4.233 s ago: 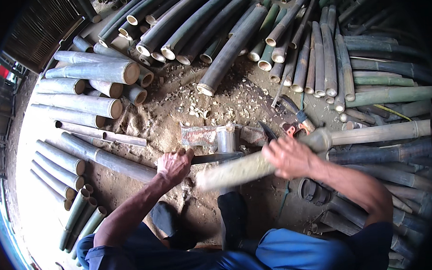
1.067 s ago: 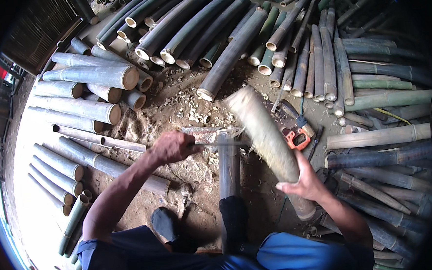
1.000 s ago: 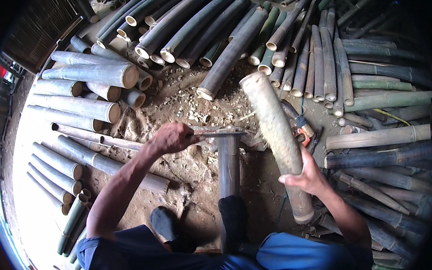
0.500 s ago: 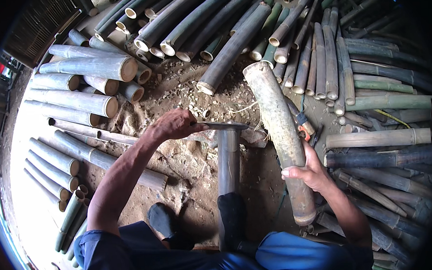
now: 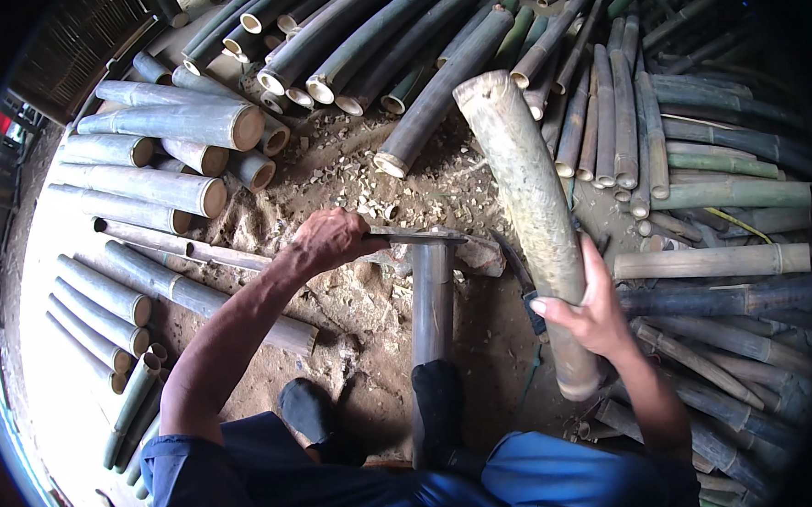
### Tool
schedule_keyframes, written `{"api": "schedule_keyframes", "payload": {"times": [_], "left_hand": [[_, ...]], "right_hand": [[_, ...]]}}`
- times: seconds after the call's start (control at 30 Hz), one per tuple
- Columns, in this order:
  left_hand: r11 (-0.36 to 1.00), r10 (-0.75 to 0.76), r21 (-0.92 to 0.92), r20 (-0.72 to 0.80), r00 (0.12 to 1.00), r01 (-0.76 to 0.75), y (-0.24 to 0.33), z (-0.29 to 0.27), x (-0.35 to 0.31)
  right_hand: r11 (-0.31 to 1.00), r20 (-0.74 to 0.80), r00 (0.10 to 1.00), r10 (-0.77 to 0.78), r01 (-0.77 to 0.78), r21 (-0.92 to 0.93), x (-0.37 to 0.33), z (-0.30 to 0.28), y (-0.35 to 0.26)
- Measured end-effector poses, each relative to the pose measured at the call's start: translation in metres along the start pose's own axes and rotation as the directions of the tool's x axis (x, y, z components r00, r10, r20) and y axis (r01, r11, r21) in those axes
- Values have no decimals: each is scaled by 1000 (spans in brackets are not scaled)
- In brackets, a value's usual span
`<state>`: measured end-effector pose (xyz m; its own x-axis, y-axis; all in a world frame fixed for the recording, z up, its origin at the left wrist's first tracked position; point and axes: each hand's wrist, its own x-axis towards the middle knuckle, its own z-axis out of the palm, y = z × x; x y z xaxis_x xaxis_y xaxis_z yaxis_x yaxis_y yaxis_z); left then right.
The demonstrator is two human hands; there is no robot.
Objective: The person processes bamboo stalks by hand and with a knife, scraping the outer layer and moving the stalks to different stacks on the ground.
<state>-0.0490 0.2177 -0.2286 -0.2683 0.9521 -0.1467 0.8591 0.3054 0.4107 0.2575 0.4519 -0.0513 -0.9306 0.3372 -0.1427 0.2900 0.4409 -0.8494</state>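
Observation:
My left hand [image 5: 325, 239] is closed around the handle of a knife [image 5: 428, 238]. Its blade lies level across the far end of a short bamboo section [image 5: 430, 312]. That section stretches from a low log [image 5: 481, 257] back to my dark-socked foot [image 5: 436, 394]. On the right, my right hand [image 5: 592, 308] grips a thick, pale, worn club [image 5: 533, 196] near its lower part. The club is tilted, its wide end away from me, and apart from the blade. Partly behind it lies a second knife with a dark handle [image 5: 535, 313].
Cut bamboo poles [image 5: 184, 127] are stacked at the left, and more poles [image 5: 367, 44] lie along the far side. Another dense pile [image 5: 714, 262] fills the right. Wood chips [image 5: 374, 177] cover the ground beyond the log. A long bamboo pole [image 5: 211, 296] lies left of my feet.
The club in my right hand has risen and swung slightly away from me. The second knife beside it shows more, while an orange tool is now hidden. My left hand has barely moved.

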Motion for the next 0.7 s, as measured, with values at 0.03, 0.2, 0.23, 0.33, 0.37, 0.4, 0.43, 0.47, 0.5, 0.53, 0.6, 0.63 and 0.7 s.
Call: {"api": "schedule_keyframes", "payload": {"times": [0.03,0.2,0.23,0.33,0.37,0.4,0.43,0.47,0.5,0.53,0.6,0.63,0.7], "left_hand": [[1000,-10,-27,9,1000,10,6,-2,5],[998,54,35,-62,997,-52,13,-4,13],[999,37,-6,-50,998,-37,11,-3,12],[997,13,-81,-8,1000,-14,5,0,12],[998,-5,-68,6,1000,5,3,0,8],[998,-33,-49,25,999,34,-1,0,1],[998,-33,-59,41,999,35,1,-1,4],[997,-35,-68,57,998,39,3,-3,5],[996,-41,-73,70,997,46,4,-4,6],[996,-24,-82,50,998,28,7,-3,10],[996,-27,-83,81,996,34,18,-4,23],[996,-46,-73,97,994,54,17,-6,24],[996,-44,-72,144,989,55,9,2,22]], "right_hand": [[1000,-143,989,24,-21,22,-5,14,10],[803,180,854,489,-359,-476,19,12,34],[784,224,809,544,-395,-478,34,-4,7],[969,122,971,203,-182,-166,32,-28,-33],[995,47,995,86,-83,-52,35,-30,-41],[996,-11,1000,8,-7,86,40,-23,-51],[997,-124,991,-40,48,57,37,-12,-42],[995,-232,969,-88,95,22,36,1,-32],[991,-333,933,-134,136,-19,35,15,-21],[999,-247,968,-41,38,-16,27,32,1],[946,-5,974,225,-220,-237,22,40,47],[838,124,907,402,-310,-450,28,36,49],[813,230,806,545,-442,-380,49,-3,6]]}}
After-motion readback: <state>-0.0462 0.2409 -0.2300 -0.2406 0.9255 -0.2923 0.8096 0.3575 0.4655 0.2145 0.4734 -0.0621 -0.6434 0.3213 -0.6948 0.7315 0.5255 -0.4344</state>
